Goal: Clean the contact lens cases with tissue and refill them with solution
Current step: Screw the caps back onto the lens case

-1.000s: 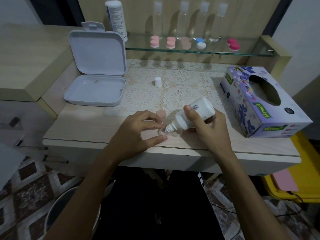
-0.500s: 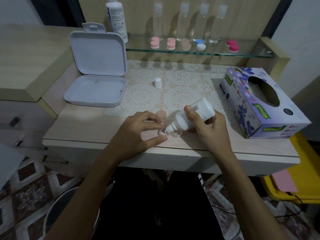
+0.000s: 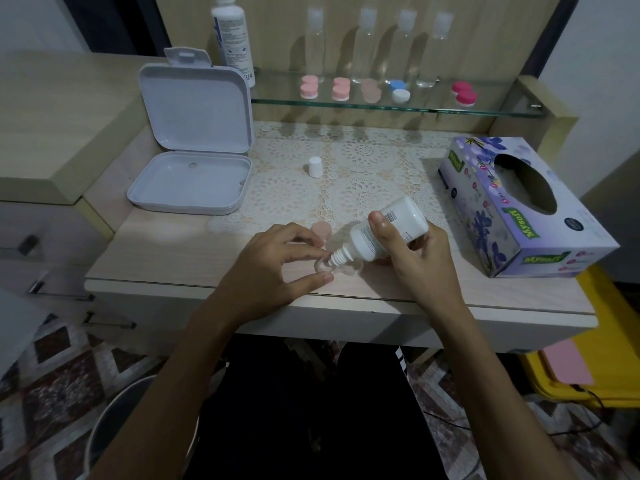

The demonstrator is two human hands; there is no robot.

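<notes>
A clear contact lens case (image 3: 341, 268) lies near the table's front edge. My left hand (image 3: 273, 268) pinches its left cup between thumb and fingertips. My right hand (image 3: 414, 258) grips a white solution bottle (image 3: 384, 230), tilted with its nozzle down over the case's left cup. A pale pink cap (image 3: 321, 228) lies just behind my left hand. The bottle's white cap (image 3: 315, 166) stands on the lace mat.
An open white box (image 3: 190, 181) sits at the left. A purple tissue box (image 3: 519, 206) lies at the right. The glass shelf (image 3: 381, 105) holds several coloured lens cases, clear bottles and a tall white bottle (image 3: 232, 36). A bin (image 3: 124, 427) stands below left.
</notes>
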